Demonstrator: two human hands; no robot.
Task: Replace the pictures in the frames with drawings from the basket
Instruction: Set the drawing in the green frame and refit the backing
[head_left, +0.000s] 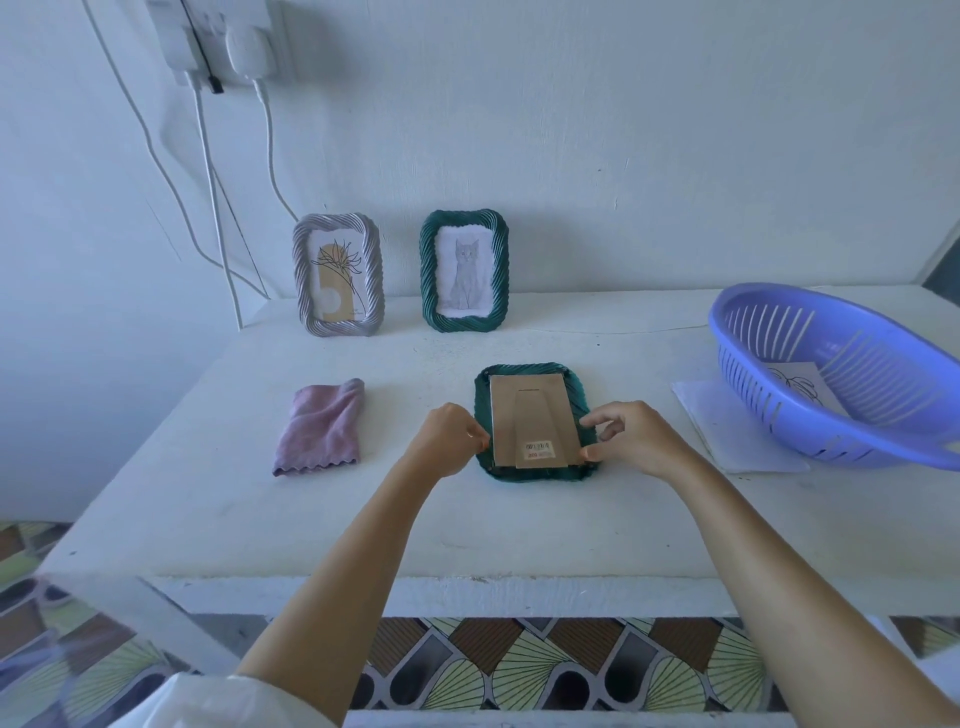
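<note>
A dark green frame (535, 475) lies face down on the white table (467, 530), its brown cardboard backing (532, 415) and stand facing up. My left hand (449, 441) pinches the frame's left edge with curled fingers. My right hand (631, 439) grips the right edge, thumb at the backing's lower corner. A second green frame (464, 270) with a cat drawing stands upright at the back. To its left stands a grey frame (338, 275) with a plant picture. A blue plastic basket (852, 384) at the right holds a line drawing (802, 387).
A folded pink cloth (322, 426) lies left of the hands. A white sheet (727, 431) lies partly under the basket. White cables (208, 182) hang down the wall at the back left. The table's front edge is near my forearms.
</note>
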